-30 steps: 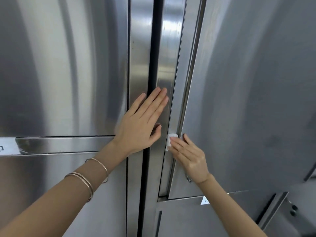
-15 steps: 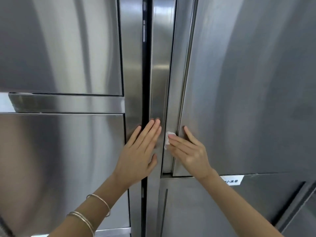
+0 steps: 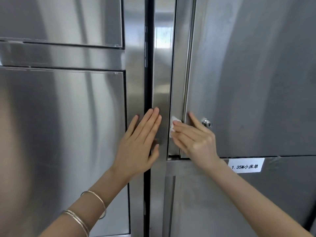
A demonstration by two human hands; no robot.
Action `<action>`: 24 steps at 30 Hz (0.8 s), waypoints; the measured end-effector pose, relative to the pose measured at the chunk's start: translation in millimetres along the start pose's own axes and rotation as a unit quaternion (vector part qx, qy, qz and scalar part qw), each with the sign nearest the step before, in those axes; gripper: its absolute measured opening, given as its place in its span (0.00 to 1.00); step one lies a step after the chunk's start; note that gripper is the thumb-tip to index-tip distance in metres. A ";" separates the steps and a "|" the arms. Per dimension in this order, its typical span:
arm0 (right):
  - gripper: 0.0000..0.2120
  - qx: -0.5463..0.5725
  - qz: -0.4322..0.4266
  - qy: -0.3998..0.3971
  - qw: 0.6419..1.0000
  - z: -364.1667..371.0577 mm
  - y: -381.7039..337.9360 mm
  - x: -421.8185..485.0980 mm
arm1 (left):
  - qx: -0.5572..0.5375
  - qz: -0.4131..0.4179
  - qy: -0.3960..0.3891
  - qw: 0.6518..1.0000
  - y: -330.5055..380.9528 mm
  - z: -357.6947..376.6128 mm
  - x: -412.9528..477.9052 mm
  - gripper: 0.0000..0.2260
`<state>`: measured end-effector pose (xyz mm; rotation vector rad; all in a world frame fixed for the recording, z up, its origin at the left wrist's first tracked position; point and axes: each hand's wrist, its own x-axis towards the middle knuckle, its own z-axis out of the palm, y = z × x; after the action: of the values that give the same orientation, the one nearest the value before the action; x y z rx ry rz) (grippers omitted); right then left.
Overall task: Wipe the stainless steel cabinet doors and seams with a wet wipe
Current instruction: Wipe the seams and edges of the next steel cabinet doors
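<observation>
Right hand lies flat against the cabinet, its fingers straight and close together. They press a small bunched wet wipe under the fingertips instead of pinching it. One finger lies apart, higher up on the door face.

The wipe sits on the narrow recessed strip at the fingertips. Just beyond it, toward the knuckles, is the vertical seam along the edge of the right door. The door's bottom corner is just below the palm.

From where I stand, the weak point is that grip. With only pressure holding it, the wad could roll out from under the fingers on a long stroke, and bare skin would smear the steel. Bunched this small, it may also ride over the seam and never reach into it, and the corner below the palm looks easy to skip.

A lock sticks out of the door just past the knuckles, so a sideways sweep could snag the wipe on it.

Left hand is also flat, fingers straight and together, on the centre post on the far side of the wipe. It lies across the dark gap, and I would expect it to leave prints there that need wiping afterwards.

A paper label sits below the right wrist, and a wet pass across it might lift or blur it.
</observation>
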<state>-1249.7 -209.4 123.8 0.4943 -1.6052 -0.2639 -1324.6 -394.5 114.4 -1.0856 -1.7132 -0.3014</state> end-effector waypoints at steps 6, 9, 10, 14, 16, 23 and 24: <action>0.04 0.021 0.000 -0.007 1.000 3.4 -28.7 -44.2 | 0.013 0.009 0.010 1.000 22.4 27.8 -41.3 0.30; 0.06 0.041 0.042 0.002 0.998 2.7 -33.5 -43.6 | 0.029 0.024 0.004 0.999 30.4 40.4 -62.3 0.30; 0.05 0.056 0.078 0.022 0.995 0.9 -35.3 -41.4 | 0.038 0.031 0.003 0.999 30.4 43.3 -67.2 0.31; 0.02 0.181 0.243 0.129 0.944 -24.0 -42.7 -59.5 | 0.066 0.054 0.020 0.996 27.6 56.5 -91.5 0.30; 0.02 0.179 0.241 0.112 0.947 -33.9 -54.9 -88.5 | 0.072 0.063 0.026 0.995 28.9 64.8 -107.0 0.30; 0.02 0.044 0.079 0.038 0.995 13.9 -96.4 -196.2 | 0.096 0.025 0.063 0.993 44.2 87.1 -131.1 0.29; 0.03 0.038 0.073 0.033 0.996 22.6 -96.4 -199.0 | 0.099 0.023 0.066 0.993 45.3 90.1 -134.3 0.30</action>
<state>-1250.3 -204.5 -98.4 0.4365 -1.5822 -0.0766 -1339.0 -380.0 -52.3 -0.9374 -1.5622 -0.1666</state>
